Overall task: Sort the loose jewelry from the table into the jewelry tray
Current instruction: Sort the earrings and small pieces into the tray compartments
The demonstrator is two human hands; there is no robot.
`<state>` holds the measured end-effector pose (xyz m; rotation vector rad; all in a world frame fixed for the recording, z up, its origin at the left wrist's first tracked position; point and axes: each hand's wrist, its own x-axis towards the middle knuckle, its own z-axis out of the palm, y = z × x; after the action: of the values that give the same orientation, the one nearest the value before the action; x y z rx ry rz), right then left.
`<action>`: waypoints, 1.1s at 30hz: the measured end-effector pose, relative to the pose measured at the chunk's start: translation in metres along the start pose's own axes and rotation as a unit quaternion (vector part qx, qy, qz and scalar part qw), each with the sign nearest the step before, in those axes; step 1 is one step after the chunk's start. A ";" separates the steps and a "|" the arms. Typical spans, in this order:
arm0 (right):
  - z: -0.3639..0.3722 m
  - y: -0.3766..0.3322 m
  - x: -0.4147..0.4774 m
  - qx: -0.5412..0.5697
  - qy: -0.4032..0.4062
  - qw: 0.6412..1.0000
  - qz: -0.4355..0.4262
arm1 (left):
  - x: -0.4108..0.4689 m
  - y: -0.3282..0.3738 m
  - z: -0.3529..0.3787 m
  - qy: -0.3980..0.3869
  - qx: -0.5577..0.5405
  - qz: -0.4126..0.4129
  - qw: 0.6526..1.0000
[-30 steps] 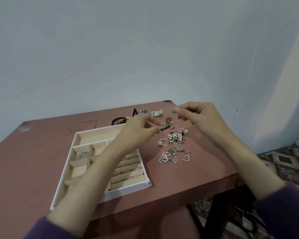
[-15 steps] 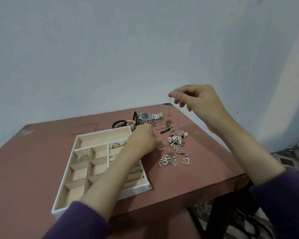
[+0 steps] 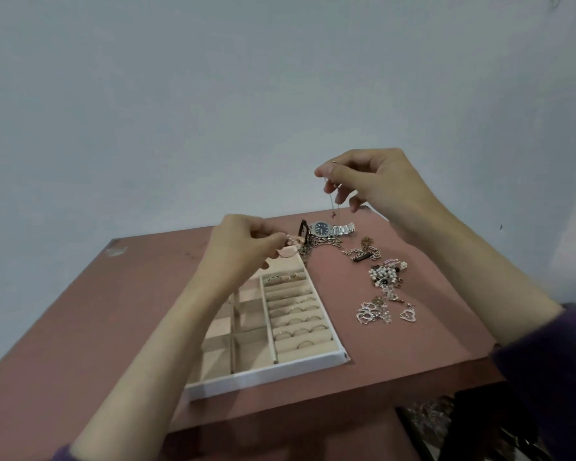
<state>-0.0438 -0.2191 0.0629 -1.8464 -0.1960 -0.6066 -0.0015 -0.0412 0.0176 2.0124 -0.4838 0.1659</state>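
Note:
A white jewelry tray (image 3: 266,372) with beige compartments lies on the reddish table; rings sit in its right-hand rolls. My right hand (image 3: 373,184) is raised above the table's far edge and pinches a thin chain necklace (image 3: 332,202) that hangs down from its fingertips. My left hand (image 3: 243,247) hovers over the tray's far end, fingers curled and pinching a small pale piece (image 3: 288,249), too blurred to name. Loose jewelry lies right of the tray: a pearl cluster (image 3: 386,274), heart pendants (image 3: 373,312) and a chain bracelet (image 3: 361,254).
A silver wristwatch (image 3: 328,228) and a dark hair tie (image 3: 303,229) lie at the table's far edge, next to a tangle of chains (image 3: 320,244). The table (image 3: 80,311) ends close on the right and front, with patterned floor below. A pale wall stands behind.
My right hand rose from table height, lifting the thin chain free of the pile. My left hand dropped to the tray, then moved up toward its far end with a small piece.

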 end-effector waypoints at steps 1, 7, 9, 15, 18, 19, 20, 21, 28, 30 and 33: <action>0.007 -0.003 0.001 0.007 -0.008 1.000 0.000 | -0.003 -0.004 -0.009 0.010 -0.004 -0.001 1.000; 0.045 -0.013 0.008 0.034 -0.047 0.998 -0.008 | -0.025 -0.039 -0.043 0.053 0.000 -0.026 0.998; 0.058 -0.013 0.009 0.035 -0.061 0.997 -0.008 | -0.032 -0.052 -0.049 0.068 -0.014 -0.035 0.997; 0.084 -0.011 0.011 0.035 -0.086 0.996 0.001 | -0.046 -0.079 -0.048 0.111 -0.036 -0.001 0.993; 0.092 -0.007 0.011 0.035 -0.092 0.995 0.007 | -0.049 -0.086 -0.048 0.120 -0.020 0.013 0.992; 0.095 -0.005 0.011 0.032 -0.094 0.995 0.010 | -0.049 -0.087 -0.049 0.121 -0.013 0.017 0.992; 0.097 -0.003 0.011 0.028 -0.096 0.995 0.014 | -0.049 -0.088 -0.049 0.123 -0.008 0.022 0.992; 0.099 0.000 0.010 0.023 -0.098 0.995 0.020 | -0.049 -0.088 -0.049 0.125 -0.005 0.026 0.992; 0.112 0.020 0.003 0.010 -0.106 0.993 0.057 | -0.051 -0.087 -0.049 0.125 0.008 0.040 0.991; 0.113 0.026 0.001 0.003 -0.110 0.992 0.063 | -0.052 -0.086 -0.050 0.127 0.005 0.040 0.991; 0.114 0.032 -0.001 -0.030 -0.125 0.989 0.078 | -0.053 -0.085 -0.050 0.126 0.004 0.039 0.991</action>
<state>0.0041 -0.1261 0.0079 -1.9726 -0.1979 -0.2729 -0.0111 0.0508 -0.0451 1.9473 -0.4017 0.4640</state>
